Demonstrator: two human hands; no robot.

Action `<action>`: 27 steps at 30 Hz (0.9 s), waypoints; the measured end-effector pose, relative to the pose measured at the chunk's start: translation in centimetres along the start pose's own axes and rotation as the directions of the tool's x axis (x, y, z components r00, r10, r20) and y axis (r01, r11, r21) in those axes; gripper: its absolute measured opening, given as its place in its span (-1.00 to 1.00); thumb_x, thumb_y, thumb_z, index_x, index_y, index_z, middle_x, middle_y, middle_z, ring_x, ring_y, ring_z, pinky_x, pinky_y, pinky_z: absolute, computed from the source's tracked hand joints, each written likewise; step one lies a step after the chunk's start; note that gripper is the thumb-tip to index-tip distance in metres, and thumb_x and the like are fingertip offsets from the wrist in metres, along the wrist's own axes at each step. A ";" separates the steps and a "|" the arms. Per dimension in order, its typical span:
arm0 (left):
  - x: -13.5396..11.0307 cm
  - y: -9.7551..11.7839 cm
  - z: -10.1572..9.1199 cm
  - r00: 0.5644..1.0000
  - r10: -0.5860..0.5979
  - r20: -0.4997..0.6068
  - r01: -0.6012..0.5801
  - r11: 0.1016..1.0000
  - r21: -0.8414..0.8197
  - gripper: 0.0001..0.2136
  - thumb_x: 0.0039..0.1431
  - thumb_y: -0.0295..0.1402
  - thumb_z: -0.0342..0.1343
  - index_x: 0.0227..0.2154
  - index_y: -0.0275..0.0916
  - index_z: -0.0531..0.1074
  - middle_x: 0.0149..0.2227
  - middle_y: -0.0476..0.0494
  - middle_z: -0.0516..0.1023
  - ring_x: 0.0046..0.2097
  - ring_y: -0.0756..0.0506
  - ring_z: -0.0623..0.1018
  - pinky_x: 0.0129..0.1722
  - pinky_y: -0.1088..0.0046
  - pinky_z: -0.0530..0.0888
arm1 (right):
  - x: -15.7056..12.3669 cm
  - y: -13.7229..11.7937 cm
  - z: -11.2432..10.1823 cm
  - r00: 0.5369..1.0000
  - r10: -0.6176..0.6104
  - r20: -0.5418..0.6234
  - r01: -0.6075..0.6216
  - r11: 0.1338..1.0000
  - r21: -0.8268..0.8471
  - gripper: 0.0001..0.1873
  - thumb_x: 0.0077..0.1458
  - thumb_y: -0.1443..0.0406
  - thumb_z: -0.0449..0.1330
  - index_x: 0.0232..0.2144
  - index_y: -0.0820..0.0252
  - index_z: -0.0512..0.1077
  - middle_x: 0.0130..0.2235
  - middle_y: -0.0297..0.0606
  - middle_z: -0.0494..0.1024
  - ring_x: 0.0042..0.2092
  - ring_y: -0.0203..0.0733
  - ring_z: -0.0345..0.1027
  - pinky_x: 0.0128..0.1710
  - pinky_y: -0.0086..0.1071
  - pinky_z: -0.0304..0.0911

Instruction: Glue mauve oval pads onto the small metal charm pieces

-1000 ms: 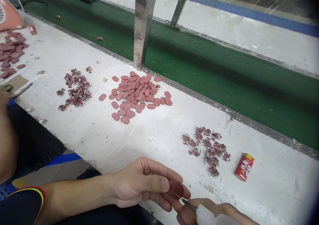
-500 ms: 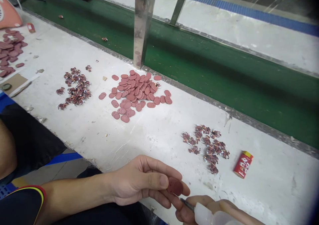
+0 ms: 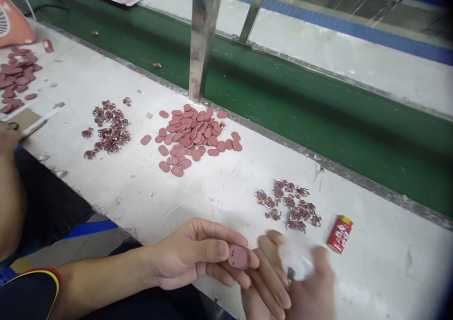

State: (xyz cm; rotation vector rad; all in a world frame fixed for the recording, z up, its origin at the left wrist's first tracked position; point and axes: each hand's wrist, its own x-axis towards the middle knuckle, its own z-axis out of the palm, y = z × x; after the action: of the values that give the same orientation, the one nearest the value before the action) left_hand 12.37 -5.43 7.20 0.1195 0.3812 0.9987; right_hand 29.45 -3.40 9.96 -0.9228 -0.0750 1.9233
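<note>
Pink oval pad [image 3: 238, 256] with 2 holes sits pinched in the left hand [image 3: 193, 254], long axis pointing sideways at the right hand [image 3: 304, 291], which closes around a blurry white plastic bottle [image 3: 295, 262] just beside it.

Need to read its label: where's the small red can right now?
In the head view, the small red can lies on the white bench to the right of the dark wired pieces, just beyond the person's right hand.
</note>
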 end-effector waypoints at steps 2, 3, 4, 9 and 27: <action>-0.2 0.3 0.1 1.000 0.018 -0.016 -0.018 1.000 0.015 -0.74 0.14 -0.25 0.45 -0.13 -0.22 0.71 -0.14 -0.16 0.78 -0.24 -0.02 0.76 -0.27 0.67 0.65 | 1.9 1.5 0.0 0.992 0.117 0.048 -0.120 0.991 0.054 -0.55 0.34 -0.05 0.18 -0.35 0.23 0.44 -0.59 -0.63 0.17 -0.70 -0.63 -0.38 -0.78 -0.78 -0.31; -0.3 0.4 0.2 0.999 0.026 -0.030 -0.026 0.999 0.021 -0.74 0.15 -0.25 0.45 -0.13 -0.24 0.71 -0.14 -0.16 0.78 -0.25 0.00 0.75 -0.27 0.69 0.64 | 2.8 2.3 -0.2 0.990 0.134 0.054 -0.135 0.990 0.030 -0.53 0.36 -0.05 0.15 -0.37 0.23 0.40 -0.60 -0.66 0.11 -0.68 -0.63 -0.51 -0.76 -0.77 -0.44; -0.4 0.6 0.3 0.998 0.032 -0.046 -0.031 0.999 0.028 -0.74 0.15 -0.25 0.45 -0.14 -0.25 0.71 -0.15 -0.16 0.77 -0.26 0.01 0.75 -0.28 0.69 0.64 | 3.5 3.0 -0.4 0.989 0.135 0.051 -0.135 0.991 -0.008 -0.50 0.36 -0.07 0.13 -0.39 0.22 0.38 -0.60 -0.68 0.06 -0.65 -0.62 -0.59 -0.74 -0.75 -0.53; -0.9 1.5 0.2 0.990 0.055 -0.130 -0.044 0.995 0.085 -0.76 0.17 -0.26 0.43 -0.15 -0.27 0.71 -0.15 -0.18 0.77 -0.28 0.03 0.72 -0.26 0.69 0.64 | 2.9 3.8 -0.6 0.993 0.113 -0.012 -0.112 0.956 -0.272 -0.29 0.15 -0.36 0.05 -0.43 0.16 0.40 -0.62 -0.68 -0.03 -0.66 -0.54 -0.60 -0.83 -0.60 -0.56; -0.6 1.1 -0.7 0.975 0.010 -0.222 0.006 0.998 0.068 -0.76 0.13 -0.25 0.46 -0.18 -0.25 0.72 -0.16 -0.22 0.76 -0.29 0.01 0.72 -0.33 0.67 0.61 | -0.1 -7.2 -5.9 0.662 -0.720 -0.206 -0.282 0.014 -0.959 -0.50 -0.07 -0.17 0.34 -0.26 0.05 0.60 -0.24 -0.16 0.66 -0.30 0.16 0.57 -0.16 0.06 0.36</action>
State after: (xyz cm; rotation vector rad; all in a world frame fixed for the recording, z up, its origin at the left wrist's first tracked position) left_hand 10.91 -5.38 7.06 0.0692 0.6207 1.0045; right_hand 38.53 -1.47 8.76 -2.3717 -1.2481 0.6546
